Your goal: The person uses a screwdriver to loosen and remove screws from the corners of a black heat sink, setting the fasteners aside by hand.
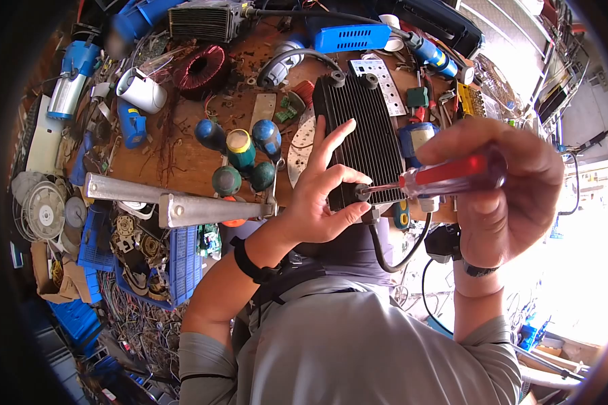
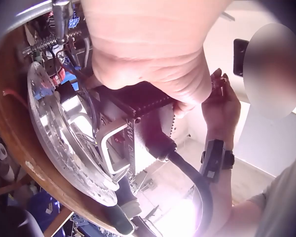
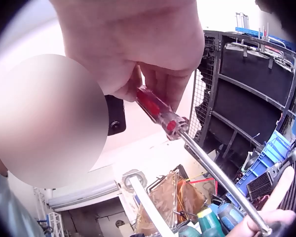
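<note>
A black finned metal box [image 1: 358,135] lies on the wooden bench, its near end at the bench edge. My left hand [image 1: 321,189] grips that near end, thumb below and fingers spread across the fins [image 2: 138,98]. My right hand [image 1: 503,196] holds a red-and-clear-handled screwdriver [image 1: 452,172]. Its steel shaft [image 3: 217,173] runs to a point on the box's near end beside my left fingertips [image 3: 259,222]. A black cable [image 1: 385,253] hangs from the box's near end [image 2: 160,145].
Several screwdrivers with blue and green handles [image 1: 243,158] lie left of the box, beside a long metal bar [image 1: 182,202]. A copper toroid coil [image 1: 203,67], a perforated plate [image 1: 385,84] and blue connectors [image 1: 351,37] crowd the back. Blue crates [image 1: 175,263] stand below the bench.
</note>
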`<state>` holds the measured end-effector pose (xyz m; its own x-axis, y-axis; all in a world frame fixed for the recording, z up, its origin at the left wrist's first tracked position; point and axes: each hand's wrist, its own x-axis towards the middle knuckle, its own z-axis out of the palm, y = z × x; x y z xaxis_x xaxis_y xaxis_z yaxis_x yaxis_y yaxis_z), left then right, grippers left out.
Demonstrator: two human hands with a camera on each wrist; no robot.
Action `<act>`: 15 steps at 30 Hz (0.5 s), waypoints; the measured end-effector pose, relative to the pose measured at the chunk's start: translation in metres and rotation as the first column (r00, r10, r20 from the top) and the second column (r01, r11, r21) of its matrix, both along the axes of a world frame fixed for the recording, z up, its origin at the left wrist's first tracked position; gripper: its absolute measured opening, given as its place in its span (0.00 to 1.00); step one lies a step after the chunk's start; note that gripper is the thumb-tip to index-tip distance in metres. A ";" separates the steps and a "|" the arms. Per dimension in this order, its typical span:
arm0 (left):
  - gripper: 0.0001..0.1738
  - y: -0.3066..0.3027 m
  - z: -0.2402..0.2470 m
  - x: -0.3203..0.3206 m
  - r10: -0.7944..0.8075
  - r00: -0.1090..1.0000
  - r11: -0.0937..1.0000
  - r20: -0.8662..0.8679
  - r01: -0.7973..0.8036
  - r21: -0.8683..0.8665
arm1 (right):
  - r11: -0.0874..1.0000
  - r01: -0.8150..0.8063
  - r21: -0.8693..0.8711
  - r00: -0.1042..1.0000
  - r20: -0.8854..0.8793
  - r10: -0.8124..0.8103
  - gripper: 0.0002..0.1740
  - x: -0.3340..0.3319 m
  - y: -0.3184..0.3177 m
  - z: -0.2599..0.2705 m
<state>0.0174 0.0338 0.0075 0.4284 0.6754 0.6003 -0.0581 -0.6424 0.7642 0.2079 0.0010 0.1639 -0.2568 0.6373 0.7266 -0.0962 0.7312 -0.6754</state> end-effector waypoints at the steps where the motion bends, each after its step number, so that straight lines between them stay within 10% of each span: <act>1: 0.16 0.001 0.000 0.000 0.002 1.000 1.000 0.000 -0.002 -0.001 | 1.000 -0.002 -0.001 1.000 0.000 0.002 0.28 0.000 0.003 0.000; 6: 0.16 0.002 0.004 -0.001 0.010 0.999 0.998 -0.052 -0.007 0.058 | 0.975 0.009 0.223 0.992 0.121 -0.037 0.27 0.011 0.014 0.000; 15: 0.15 0.000 0.002 0.002 0.010 1.000 1.000 0.003 -0.010 0.026 | 0.999 0.013 0.048 0.992 0.126 -0.019 0.26 0.006 0.010 0.006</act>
<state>0.0195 0.0341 0.0093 0.4196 0.6640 0.6189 -0.0536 -0.6625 0.7471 0.2137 0.0109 0.1700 -0.3381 0.6082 0.7182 -0.0002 0.7631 -0.6463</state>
